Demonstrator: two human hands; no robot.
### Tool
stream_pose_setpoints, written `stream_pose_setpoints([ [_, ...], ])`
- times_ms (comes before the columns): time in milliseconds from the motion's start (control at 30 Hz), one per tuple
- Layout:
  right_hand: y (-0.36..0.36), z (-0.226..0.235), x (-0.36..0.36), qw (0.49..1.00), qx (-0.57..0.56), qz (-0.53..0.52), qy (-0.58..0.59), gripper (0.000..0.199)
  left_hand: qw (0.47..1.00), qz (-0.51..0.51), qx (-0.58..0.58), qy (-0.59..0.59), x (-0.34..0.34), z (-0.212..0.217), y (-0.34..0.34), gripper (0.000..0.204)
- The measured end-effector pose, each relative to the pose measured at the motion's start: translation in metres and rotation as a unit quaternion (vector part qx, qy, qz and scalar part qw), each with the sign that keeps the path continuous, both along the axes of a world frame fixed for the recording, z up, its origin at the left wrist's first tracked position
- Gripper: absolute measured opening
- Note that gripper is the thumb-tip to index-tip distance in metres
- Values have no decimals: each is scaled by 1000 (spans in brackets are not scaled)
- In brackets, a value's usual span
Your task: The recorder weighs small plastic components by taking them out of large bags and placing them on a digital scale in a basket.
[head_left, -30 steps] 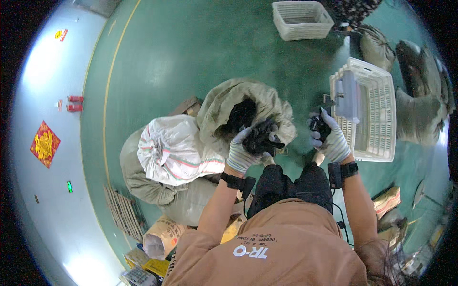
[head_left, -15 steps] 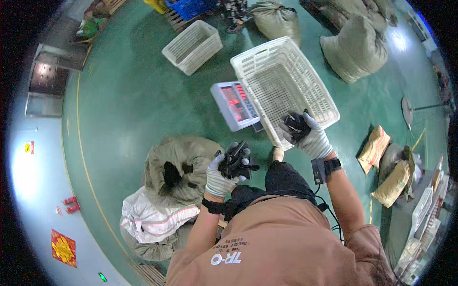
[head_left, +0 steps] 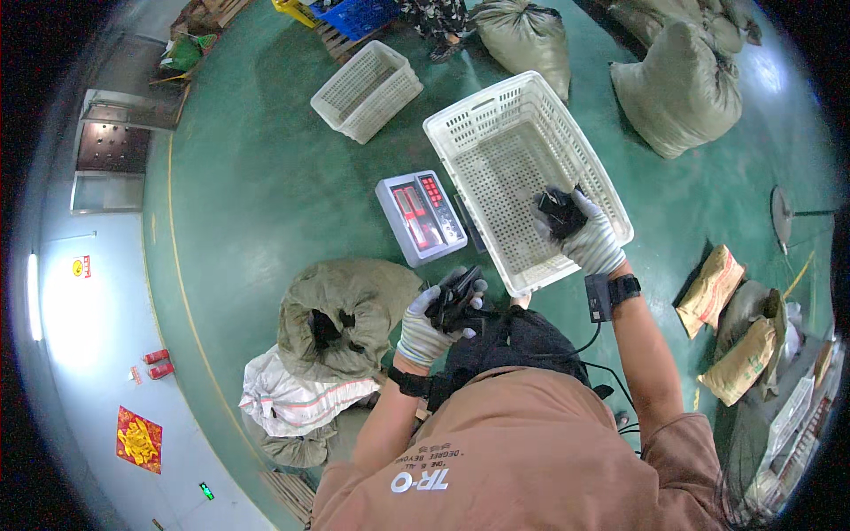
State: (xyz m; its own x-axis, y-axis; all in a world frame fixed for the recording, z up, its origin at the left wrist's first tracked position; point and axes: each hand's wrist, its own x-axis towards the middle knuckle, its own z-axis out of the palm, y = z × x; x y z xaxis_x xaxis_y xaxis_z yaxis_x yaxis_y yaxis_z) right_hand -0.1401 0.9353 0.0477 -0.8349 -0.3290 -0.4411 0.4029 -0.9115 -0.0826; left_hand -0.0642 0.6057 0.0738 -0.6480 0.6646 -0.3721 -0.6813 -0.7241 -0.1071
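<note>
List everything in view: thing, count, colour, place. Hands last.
big crate: 1, white, floor ahead, right hand over it
small crate: 1, white, beyond the big one to the left
scale: 1, grey with red panels, left of big crate
open sack: 1, olive, left of the knees, dark parts inside
white sack: 1, lying below the open sack
full sacks: at least 2, olive, far right
paper bags: 2, brown, right side
dark parts: a bunch in each hand, black
left hand: white glove, grip shut on dark parts
right hand: white glove, grip shut on dark parts, inside big crate
</note>
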Motion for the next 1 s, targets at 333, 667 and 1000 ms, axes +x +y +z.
stream_pose_setpoints([
  [333,19,-2,8,999,38,-2,18,49,999,-4,-38,34,-21,13,10,54],
  [667,13,0,3,994,95,-40,44,45,881,-20,-358,309,-30,35,10,60],
  [1000,8,9,13,995,80,14,56,50,883,-56,-357,298,-22,32,4,56],
])
